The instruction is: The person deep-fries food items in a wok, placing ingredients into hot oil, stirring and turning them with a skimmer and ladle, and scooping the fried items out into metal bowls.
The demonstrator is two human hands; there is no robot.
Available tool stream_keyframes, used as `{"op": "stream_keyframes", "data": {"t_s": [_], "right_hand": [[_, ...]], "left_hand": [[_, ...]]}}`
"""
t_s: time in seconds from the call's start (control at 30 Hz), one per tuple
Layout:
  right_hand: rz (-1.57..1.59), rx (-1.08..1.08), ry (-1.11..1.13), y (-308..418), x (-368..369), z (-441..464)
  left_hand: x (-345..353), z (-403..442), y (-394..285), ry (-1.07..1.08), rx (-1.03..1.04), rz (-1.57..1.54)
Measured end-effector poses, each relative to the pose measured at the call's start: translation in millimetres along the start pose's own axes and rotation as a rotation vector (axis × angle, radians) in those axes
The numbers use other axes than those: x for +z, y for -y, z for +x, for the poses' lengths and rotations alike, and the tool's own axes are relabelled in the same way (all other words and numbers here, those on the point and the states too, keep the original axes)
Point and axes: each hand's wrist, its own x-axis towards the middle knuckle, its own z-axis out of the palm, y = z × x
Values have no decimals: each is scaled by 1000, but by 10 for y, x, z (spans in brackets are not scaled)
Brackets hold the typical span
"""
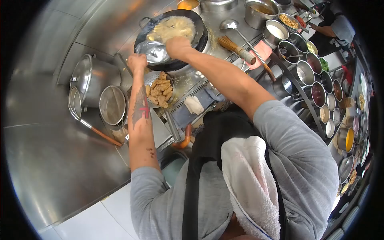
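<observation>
"Food (173, 28) is where?"
"In the wok (199, 24), pale and foaming, beside a shiny metal vessel (154, 52)."
"And the grip?"
"Left hand (137, 63) and right hand (179, 47) look curled, apart from each other; whether clamped on anything, I cannot tell."

On your left, you had room over the bare steel counter (52, 156), beyond the obstructing steel pot (106, 76) and mesh strainer (112, 105); right of the wok (198, 24), a brush (236, 48) and ladle (254, 51) (slanting towards you) blocked low passage.
</observation>
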Motion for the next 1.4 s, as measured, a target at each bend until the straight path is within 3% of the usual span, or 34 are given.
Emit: {"op": "stream_keyframes", "data": {"t_s": [0.03,0.1,0.2,0.3,0.37,0.57,0.67,0.83,0.9,1.13,1.2,1.33,1.4], "right_hand": [[-29,7,-29,-50,-71,20],[-30,22,-40,-220,-166,174],[14,48,-64,-457,-476,380],[76,8,-88,-279,-783,177],[-44,-175,32,-97,-905,-96],[-52,-164,104,-237,-396,127],[-37,-98,33,-155,-631,-28],[-83,-98,-49,-7,-717,160],[-106,-157,30,31,-565,289],[-107,-171,237,200,-262,315],[-45,-55,114,200,-271,315],[-89,-117,-45,217,-436,262],[-178,-145,-68,293,-425,277]], "left_hand": [[70,72,173,-11,-5,-9],[150,223,542,-313,113,140],[-73,232,690,-290,-68,9],[-401,-107,321,-231,-33,-136],[-411,-226,151,-231,-3,-159],[-275,-471,-274,-154,-31,-414],[-67,-434,-52,-183,-82,-159],[60,-374,396,-248,-170,-187],[76,-304,529,-257,-230,-227],[-11,-350,172,-283,-25,-250],[-6,-360,262,-282,-88,-201],[-20,-241,450,-373,-106,-166],[-142,-225,439,-448,12,-87]]}}
